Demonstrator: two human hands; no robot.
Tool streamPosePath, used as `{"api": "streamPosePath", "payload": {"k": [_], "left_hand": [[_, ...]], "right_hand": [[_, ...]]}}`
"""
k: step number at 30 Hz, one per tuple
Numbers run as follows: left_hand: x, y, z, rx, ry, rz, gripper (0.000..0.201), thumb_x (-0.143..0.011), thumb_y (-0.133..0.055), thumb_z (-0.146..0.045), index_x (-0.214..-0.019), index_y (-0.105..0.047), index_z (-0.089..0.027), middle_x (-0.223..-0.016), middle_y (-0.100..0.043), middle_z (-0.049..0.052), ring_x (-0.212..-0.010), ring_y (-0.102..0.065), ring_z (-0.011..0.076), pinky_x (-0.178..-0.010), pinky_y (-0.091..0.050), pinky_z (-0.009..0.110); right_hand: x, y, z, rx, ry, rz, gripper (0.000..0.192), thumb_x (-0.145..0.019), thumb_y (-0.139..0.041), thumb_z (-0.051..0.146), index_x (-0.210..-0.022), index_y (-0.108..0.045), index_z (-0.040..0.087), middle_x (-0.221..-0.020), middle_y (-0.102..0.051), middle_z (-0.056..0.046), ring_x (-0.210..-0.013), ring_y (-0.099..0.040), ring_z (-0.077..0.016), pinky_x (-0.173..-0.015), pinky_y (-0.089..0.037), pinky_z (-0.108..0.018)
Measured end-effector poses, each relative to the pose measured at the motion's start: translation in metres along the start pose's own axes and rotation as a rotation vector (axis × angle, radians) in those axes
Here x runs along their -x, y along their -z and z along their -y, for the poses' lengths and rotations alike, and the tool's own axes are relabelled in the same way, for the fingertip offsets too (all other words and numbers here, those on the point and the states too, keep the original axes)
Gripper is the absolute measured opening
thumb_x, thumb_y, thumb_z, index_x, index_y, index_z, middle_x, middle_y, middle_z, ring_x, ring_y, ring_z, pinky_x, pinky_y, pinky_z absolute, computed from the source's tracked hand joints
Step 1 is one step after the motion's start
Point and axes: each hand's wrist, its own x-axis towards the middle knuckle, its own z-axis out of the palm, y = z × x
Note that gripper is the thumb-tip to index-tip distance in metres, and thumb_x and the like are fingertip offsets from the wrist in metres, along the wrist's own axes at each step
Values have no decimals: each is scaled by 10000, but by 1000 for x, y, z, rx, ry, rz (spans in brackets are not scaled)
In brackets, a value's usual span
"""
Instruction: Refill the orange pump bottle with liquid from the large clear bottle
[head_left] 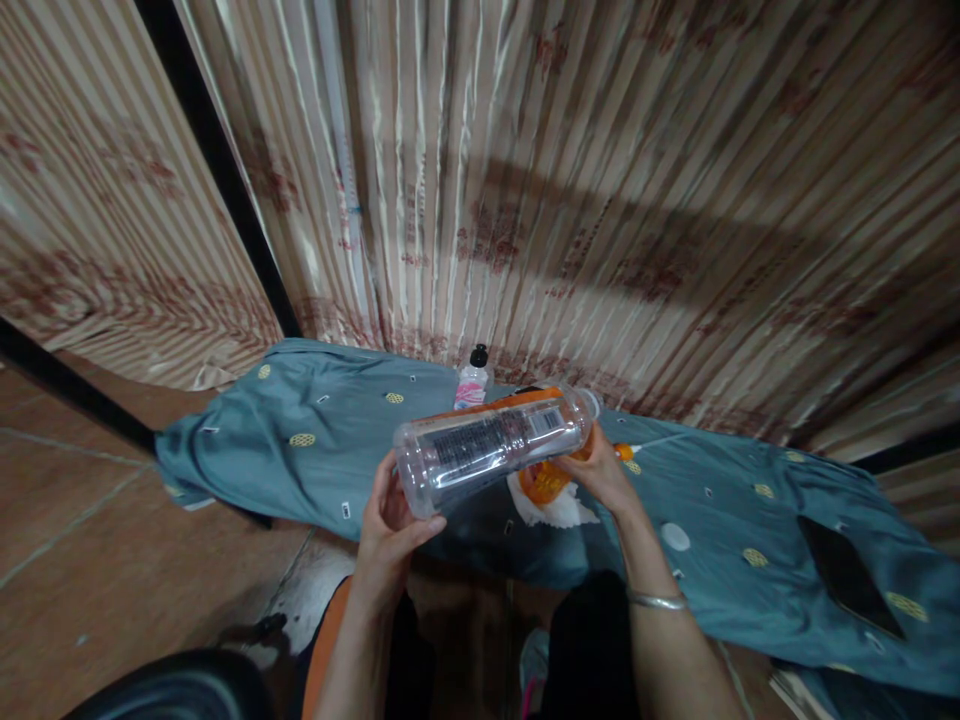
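While the clear plastic bottle [491,445] lay sideways above the blue cloth [315,440], the left hand [390,525] cupped its near base with curled fingers and the right hand [600,470] pinched its neck. Judged mid-inspection; turning it further called for steady support at both ends.

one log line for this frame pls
left hand: holds clear bottle base | right hand: at its neck end | bottle: horizontal, above teal cloth | behind: small black-capped bottle
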Motion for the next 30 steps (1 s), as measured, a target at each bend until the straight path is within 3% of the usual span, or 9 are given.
{"api": "streamPosePath", "payload": {"k": [17,23,30], "left_hand": [[-5,7,7,16,-9,4,871,-473,-999,-265,-1294,-709,-247,-1275,-762,111,-1185,-711,337,-1026,-560,430],[-5,8,8,36,-11,-12,832,-502,-985,-235,-1289,-716,-238,-1268,-777,97,-1147,-728,287,-1007,-561,377],[-11,15,18,51,-24,-20,865,-456,-1003,-251,-1277,-731,-240,-1256,-786,108,-1143,-740,307,-1013,-572,405]], "right_hand": [[0,1,-11,13,-4,-1,771,-630,-922,521,-1274,-588,257,-1301,-746,-119,-1237,-694,-368,-1120,-504,-528],[-2,1,-18,47,15,-17,814,-618,-933,541,-1295,-576,263,-1330,-736,-117,-1245,-691,-361,-1119,-512,-529],[-1,-1,-13,49,29,-34,801,-610,-915,557,-1280,-595,258,-1299,-747,-122,-1237,-694,-372,-1127,-508,-544]]}}
